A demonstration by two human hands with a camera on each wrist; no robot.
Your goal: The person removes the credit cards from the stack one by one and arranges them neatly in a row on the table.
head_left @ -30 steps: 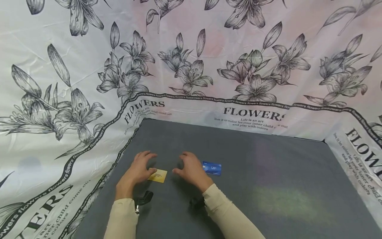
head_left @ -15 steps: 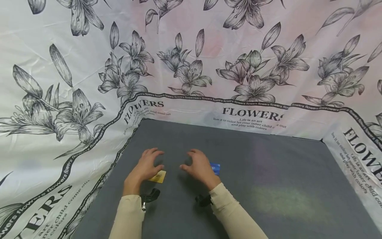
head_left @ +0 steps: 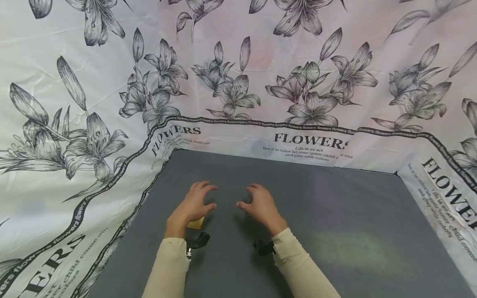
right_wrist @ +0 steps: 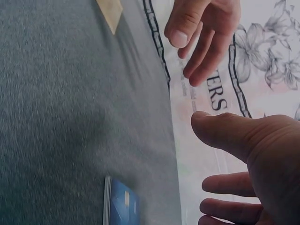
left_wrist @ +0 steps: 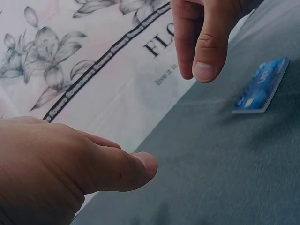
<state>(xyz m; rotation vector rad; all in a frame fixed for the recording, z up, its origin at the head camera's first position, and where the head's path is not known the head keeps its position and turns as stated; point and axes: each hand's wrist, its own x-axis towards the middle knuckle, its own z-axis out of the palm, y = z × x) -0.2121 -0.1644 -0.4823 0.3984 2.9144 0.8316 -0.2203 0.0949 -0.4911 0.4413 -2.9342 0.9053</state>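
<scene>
My left hand [head_left: 193,203] hovers above the dark grey table with its fingers loosely bent and nothing in them. Partly under it in the head view lies a yellow card [head_left: 196,223], whose edge also shows in the right wrist view as a tan card [right_wrist: 111,14]. Facing it across a gap, my right hand [head_left: 262,207] is likewise relaxed and holds nothing. A blue card [left_wrist: 262,85] with white lettering lies on the table; the right hand hides it in the head view. Seen from the right wrist, that blue card [right_wrist: 123,204] shows a layered, thick edge.
Each wrist carries a black camera mount, one on the left [head_left: 199,240] and one on the right [head_left: 263,247]. A white flower-printed cloth [head_left: 238,134] hangs along the table's back and sides. The grey tabletop [head_left: 357,207] stretches off to the right.
Both hands have shifted right and slightly toward the back. The right hand now covers the blue card in the head view, and the left covers more of the yellow card.
</scene>
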